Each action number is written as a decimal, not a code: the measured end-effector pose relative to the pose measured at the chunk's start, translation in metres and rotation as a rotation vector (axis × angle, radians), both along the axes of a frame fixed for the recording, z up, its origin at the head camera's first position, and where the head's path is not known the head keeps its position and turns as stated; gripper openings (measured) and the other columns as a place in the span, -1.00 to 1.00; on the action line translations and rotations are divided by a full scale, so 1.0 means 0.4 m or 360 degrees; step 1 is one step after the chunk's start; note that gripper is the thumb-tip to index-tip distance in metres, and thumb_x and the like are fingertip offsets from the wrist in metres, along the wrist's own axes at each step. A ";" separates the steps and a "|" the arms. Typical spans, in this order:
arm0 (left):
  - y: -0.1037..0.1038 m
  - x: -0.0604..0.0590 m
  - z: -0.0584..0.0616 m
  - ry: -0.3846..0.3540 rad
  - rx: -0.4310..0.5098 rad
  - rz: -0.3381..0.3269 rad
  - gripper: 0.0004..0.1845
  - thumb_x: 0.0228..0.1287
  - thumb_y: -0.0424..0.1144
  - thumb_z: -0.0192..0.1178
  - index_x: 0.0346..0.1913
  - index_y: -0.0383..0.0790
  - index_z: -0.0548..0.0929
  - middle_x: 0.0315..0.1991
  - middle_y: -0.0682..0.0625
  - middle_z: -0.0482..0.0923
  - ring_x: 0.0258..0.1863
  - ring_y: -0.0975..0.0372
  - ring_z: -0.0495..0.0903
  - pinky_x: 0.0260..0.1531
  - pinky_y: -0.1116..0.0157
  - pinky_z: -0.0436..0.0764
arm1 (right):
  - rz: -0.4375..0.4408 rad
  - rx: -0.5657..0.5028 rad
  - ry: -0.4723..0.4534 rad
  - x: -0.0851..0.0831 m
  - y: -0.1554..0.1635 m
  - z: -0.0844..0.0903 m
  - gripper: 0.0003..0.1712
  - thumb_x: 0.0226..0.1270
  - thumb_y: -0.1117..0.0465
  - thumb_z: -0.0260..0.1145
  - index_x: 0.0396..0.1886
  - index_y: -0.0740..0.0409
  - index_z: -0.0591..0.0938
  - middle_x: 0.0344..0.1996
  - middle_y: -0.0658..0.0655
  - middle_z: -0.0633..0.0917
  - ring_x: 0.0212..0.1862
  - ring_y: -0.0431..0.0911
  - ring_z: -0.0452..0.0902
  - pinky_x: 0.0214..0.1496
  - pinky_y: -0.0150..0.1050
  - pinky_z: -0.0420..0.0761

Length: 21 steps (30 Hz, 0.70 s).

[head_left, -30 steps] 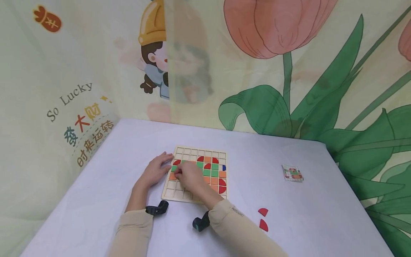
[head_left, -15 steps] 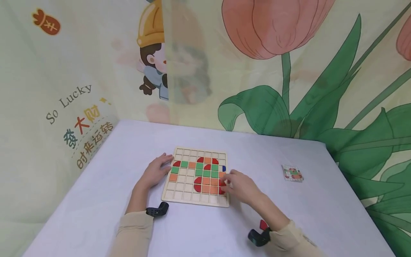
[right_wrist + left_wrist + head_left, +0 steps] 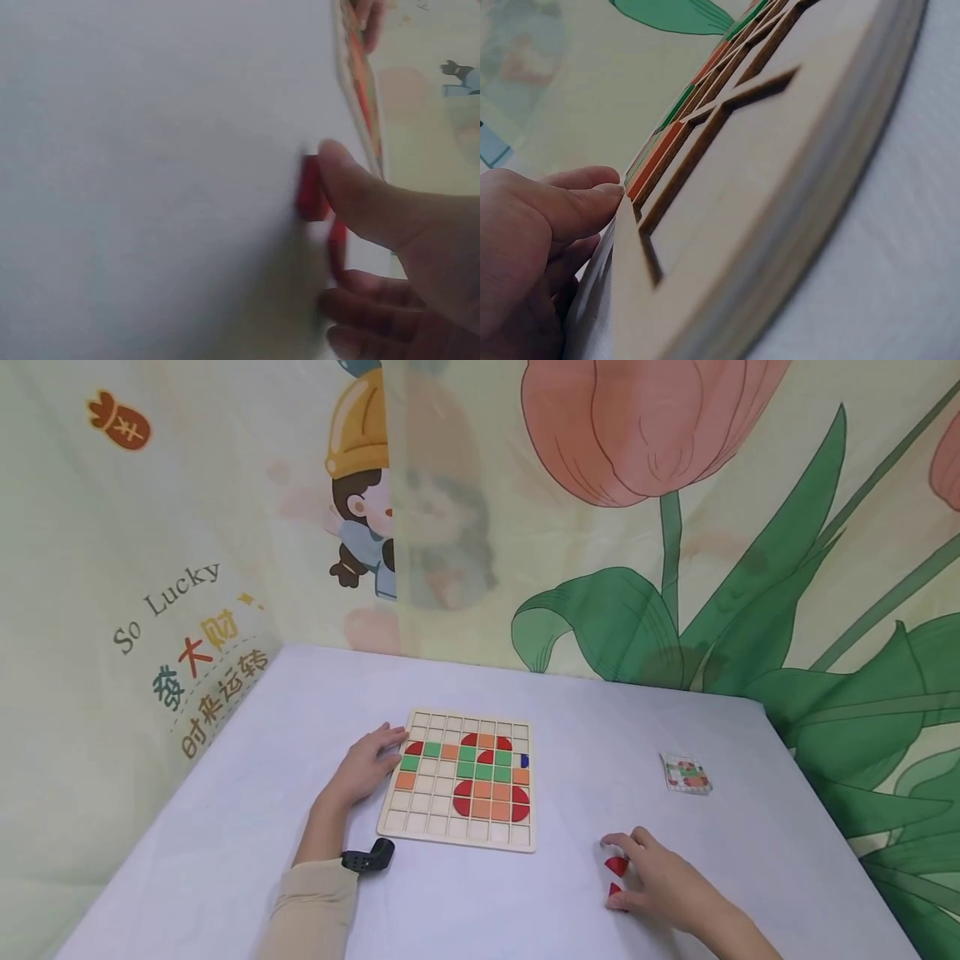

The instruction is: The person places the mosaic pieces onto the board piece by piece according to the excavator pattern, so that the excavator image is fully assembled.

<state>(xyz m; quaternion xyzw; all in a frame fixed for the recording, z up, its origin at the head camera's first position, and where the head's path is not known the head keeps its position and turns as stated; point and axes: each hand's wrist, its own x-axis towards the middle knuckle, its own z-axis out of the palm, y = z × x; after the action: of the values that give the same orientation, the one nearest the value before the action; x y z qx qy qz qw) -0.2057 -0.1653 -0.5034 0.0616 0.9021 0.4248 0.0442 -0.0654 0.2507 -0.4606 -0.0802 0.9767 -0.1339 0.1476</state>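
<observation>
A square wooden grid board (image 3: pixel 420 820) lies on the table, with green and orange squares, red quarter-circles and a small blue piece (image 3: pixel 524 762) in its cells. My left hand (image 3: pixel 364 767) rests along its left edge; in the left wrist view the thumb (image 3: pixel 592 206) touches the rim. To the right of the board, my right hand (image 3: pixel 667 885) is spread over two red quarter-circle pieces (image 3: pixel 617 866) on the cloth. Its thumb is beside the nearer red piece (image 3: pixel 310 187), and the other fingers reach past the farther one. No grip on either piece shows.
A small card (image 3: pixel 686 773) printed with a coloured pattern lies at the right of the white-covered table (image 3: pixel 577 718). Behind the table hangs a printed curtain (image 3: pixel 465 635). A black wrist device (image 3: pixel 370 857) sits on the left wrist.
My right hand has moved from the board's left side, across it, to the red pieces at the right. An orange square shows at the board's left where that hand was. The left hand has stayed.
</observation>
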 end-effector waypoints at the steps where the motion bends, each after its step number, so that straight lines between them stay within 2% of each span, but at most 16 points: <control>1: 0.000 0.000 -0.001 0.0007 -0.0005 -0.0005 -0.51 0.36 -0.30 0.08 0.34 -0.15 0.39 0.44 -0.03 0.23 0.51 0.02 -0.05 0.46 -0.09 0.00 | 0.0027 -0.0035 0.0051 0.003 0.000 -0.008 -0.21 -0.21 -0.16 0.56 0.09 -0.06 0.52 -0.30 -0.06 0.43 -0.41 -0.27 0.33 -0.41 -0.43 0.48; 3: -0.001 0.000 -0.004 0.0023 -0.0018 -0.0013 -0.51 0.36 -0.29 0.08 0.34 -0.15 0.39 0.43 -0.03 0.23 0.51 0.01 -0.05 0.46 -0.09 0.00 | 0.0065 -0.0075 0.0155 0.004 -0.005 -0.022 -0.33 -0.14 -0.08 0.54 0.03 -0.06 0.54 -0.33 -0.10 0.41 -0.41 -0.31 0.29 -0.41 -0.47 0.42; 6: -0.002 -0.001 -0.005 0.0037 -0.0034 -0.0009 -0.51 0.36 -0.28 0.08 0.34 -0.14 0.39 0.43 -0.03 0.24 0.51 0.01 -0.04 0.46 -0.09 0.00 | 0.0047 -0.0098 0.0258 -0.011 -0.022 -0.038 -0.46 -0.11 0.00 0.54 -0.06 -0.07 0.59 -0.36 -0.12 0.42 -0.39 -0.32 0.30 -0.38 -0.47 0.45; 12: -0.003 0.001 -0.002 0.0040 -0.0050 -0.0005 -0.51 0.36 -0.29 0.08 0.35 -0.13 0.38 0.44 -0.03 0.23 0.51 0.01 -0.03 0.45 -0.10 0.01 | -0.0139 -0.0129 0.0266 -0.057 -0.070 -0.050 -0.60 -0.13 0.07 0.56 -0.23 -0.07 0.64 -0.36 -0.06 0.50 -0.35 -0.22 0.39 -0.28 -0.38 0.61; 21: 0.000 -0.004 -0.001 0.0042 -0.0052 -0.0018 -0.51 0.36 -0.29 0.07 0.35 -0.14 0.38 0.43 -0.04 0.23 0.51 0.01 -0.04 0.45 -0.10 0.00 | -0.0236 -0.0214 0.0274 -0.131 -0.104 -0.054 -0.62 -0.09 0.14 0.56 -0.24 0.05 0.63 -0.38 0.04 0.55 -0.33 -0.15 0.41 -0.28 -0.29 0.66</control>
<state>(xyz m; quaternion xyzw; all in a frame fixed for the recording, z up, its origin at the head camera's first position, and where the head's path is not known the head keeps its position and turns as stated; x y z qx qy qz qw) -0.2072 -0.1653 -0.5036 0.0717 0.9090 0.4090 0.0357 -0.1176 0.2091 -0.4822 -0.0286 0.9778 -0.2023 0.0472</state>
